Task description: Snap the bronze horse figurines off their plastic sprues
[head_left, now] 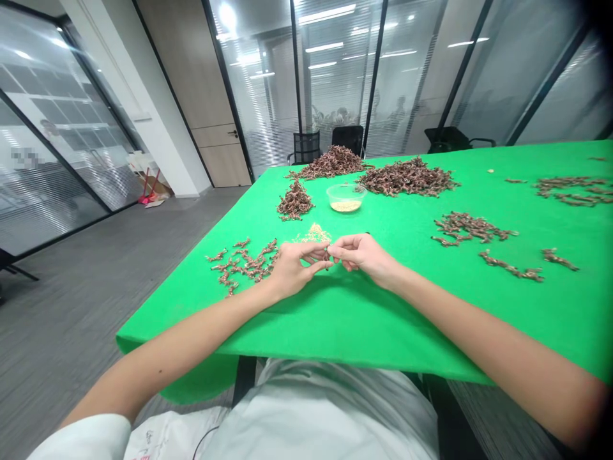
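Over the green cloth (335, 319), my left hand (295, 267) pinches a small brown twisted piece (327, 255) between thumb and fingers. My right hand (361, 257) meets it from the right, its fingertips pressed together at the same piece; whatever else they grip is too small to name. Just beyond my hands lies a small pile of pale yellow grains (315, 234). Loose brown pieces (246, 263) are scattered to the left of my left hand. A clear round bowl (345, 199) with pale grains in it stands farther back.
Brown heaps (407, 177) stand at the back, with a smaller heap (295, 201) left of the bowl. More brown pieces (469, 228) lie on the right. Dark chairs (348, 138) stand behind the table, before glass walls.
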A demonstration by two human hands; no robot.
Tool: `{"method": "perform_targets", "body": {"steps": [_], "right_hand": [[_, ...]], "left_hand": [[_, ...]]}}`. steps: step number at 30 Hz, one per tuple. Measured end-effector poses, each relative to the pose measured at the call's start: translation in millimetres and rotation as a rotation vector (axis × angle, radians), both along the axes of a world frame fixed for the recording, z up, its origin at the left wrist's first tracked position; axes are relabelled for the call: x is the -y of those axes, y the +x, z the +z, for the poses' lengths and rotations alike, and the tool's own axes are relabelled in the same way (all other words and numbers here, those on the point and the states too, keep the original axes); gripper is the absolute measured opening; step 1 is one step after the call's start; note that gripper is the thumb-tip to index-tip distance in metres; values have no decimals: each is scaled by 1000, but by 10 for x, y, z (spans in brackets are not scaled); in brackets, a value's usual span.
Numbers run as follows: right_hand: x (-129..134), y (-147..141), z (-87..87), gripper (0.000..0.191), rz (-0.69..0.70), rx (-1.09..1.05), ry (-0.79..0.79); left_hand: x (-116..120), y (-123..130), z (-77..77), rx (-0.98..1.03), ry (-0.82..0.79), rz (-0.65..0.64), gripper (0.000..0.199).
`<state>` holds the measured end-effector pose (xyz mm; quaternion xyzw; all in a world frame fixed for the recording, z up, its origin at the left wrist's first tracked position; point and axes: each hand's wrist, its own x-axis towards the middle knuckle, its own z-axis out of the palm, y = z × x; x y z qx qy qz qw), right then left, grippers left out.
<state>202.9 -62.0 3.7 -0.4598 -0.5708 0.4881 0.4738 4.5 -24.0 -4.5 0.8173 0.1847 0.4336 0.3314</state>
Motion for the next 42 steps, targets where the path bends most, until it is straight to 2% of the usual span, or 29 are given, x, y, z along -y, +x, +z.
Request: {"method": "perform_targets", "body": {"steps": [6,14,18,30,38,42], "right_hand": [[19,7,63,50,-2,3,-1],[-23,-48,24,59,-78,-60,57],[-28,-74,32,62,-119,-75,62],[16,-103,61,52,-111,-30,102],[16,-142,28,55,-111,82,125],[-20,-123,0,55,-168,219,154]], "left_hand": [[39,23,10,40,-82,1,41],[107,45,147,43,-210,67,38],[100,46,162,37,-271,66,39],[80,49,172,34,-314,74,32],[42,45,160,40,-368,51,29],[-28,35,141,55,-410,74,29]]}}
